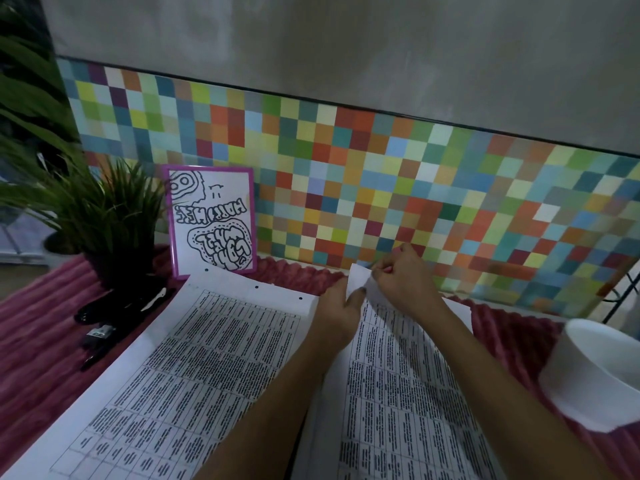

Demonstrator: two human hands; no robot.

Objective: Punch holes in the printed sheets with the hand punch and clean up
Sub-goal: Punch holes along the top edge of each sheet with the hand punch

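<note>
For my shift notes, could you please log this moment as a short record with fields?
surface: ribbed pink cloth
left sheet: printed table lying flat, three punched holes along its far edge
right sheet: printed sheet, far corner lifted
left hand: pinching that corner
right hand: pinching the same corner from the other side
hand punch: black tool lying left of the sheets, untouched
right side: white bowl
back: potted plant, pink-framed drawing against the tiled wall
</note>
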